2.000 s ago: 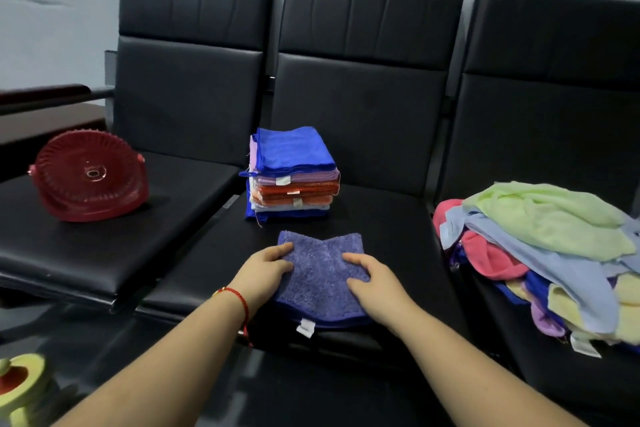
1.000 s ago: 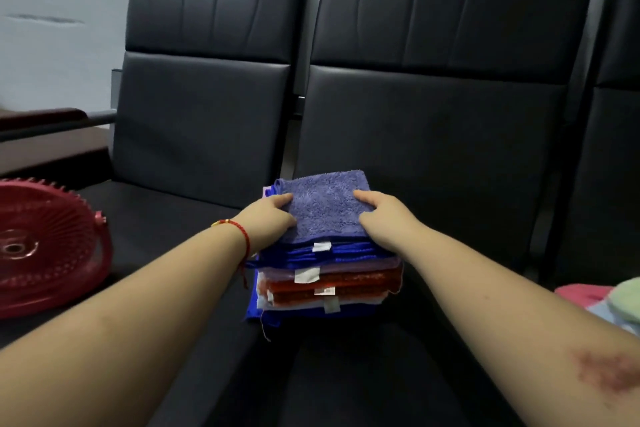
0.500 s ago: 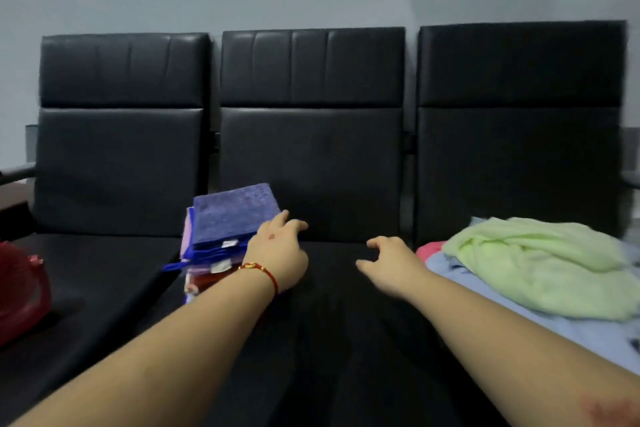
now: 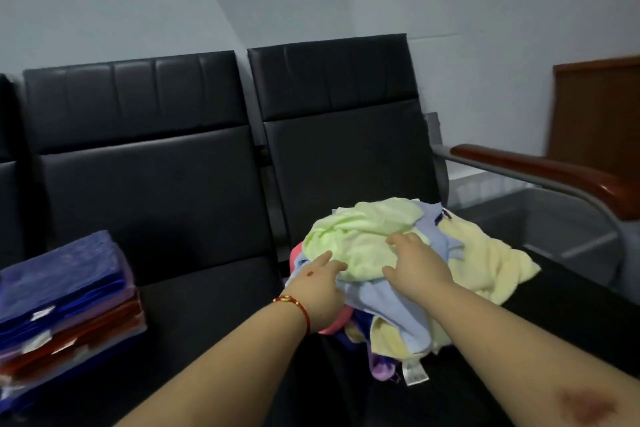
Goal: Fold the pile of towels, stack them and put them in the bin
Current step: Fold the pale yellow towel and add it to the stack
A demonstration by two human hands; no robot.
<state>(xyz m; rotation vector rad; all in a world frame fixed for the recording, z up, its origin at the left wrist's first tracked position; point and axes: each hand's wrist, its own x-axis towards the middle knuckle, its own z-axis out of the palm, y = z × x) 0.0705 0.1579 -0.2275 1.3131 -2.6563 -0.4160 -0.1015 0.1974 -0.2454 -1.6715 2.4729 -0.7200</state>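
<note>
On black seats (image 4: 194,315), both hands (image 4: 320,288) (image 4: 417,265) reach, seemingly flat, onto towel pile (image 4: 367,236).

Lying heaped and unfolded on the right-hand black seat: loose pile of crumpled towels (image 4: 398,270), pale green topmost, light blue, pale yellow, pink and purple beneath. Sitting squared near the middle seat's left edge: neat stack of folded towels (image 4: 65,308), blue topmost, purple and red below.

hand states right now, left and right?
Left hand: open, fingers on the unfolded towel pile.
Right hand: open, resting on the light green towel.
</note>
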